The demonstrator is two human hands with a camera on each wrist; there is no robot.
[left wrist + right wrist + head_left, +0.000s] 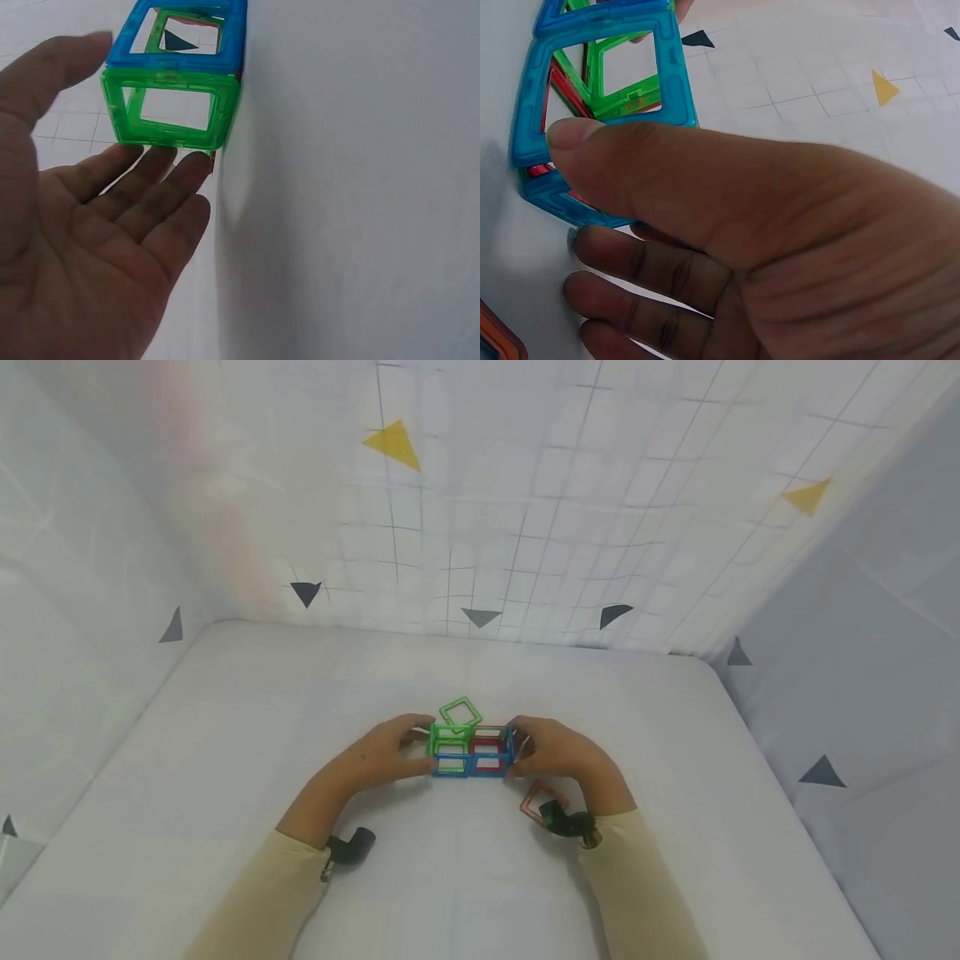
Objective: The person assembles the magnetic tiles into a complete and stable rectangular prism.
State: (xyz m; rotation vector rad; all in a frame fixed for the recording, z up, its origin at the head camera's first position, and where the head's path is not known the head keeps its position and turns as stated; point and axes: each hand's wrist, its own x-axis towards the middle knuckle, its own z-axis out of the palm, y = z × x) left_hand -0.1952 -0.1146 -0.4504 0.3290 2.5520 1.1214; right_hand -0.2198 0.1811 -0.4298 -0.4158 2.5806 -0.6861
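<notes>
The tile box [472,752], a two-cell frame of green, blue and red magnetic squares, sits on the white surface [225,735] in the middle, between both hands. To steady it well, I would judge that even, light pressure from both ends matters: squeezing hard could buckle the magnetic seams, and a push from one side alone would slide the whole box. The loose green square [460,712] leaning on the far top edge looks unseated, so it may need a careful nudge without shaking the walls. The left hand [382,756] lies at the box's left end, palm turned inward, fingers straight and relaxed, fingertips [161,161] touching the green end tile; its grip is apart. The right hand [551,753] cups the right end, thumb pressed on the blue end tile and fingers below it, lightly clamped on the box. An orange square [537,799] lies flat near the right wrist.
</notes>
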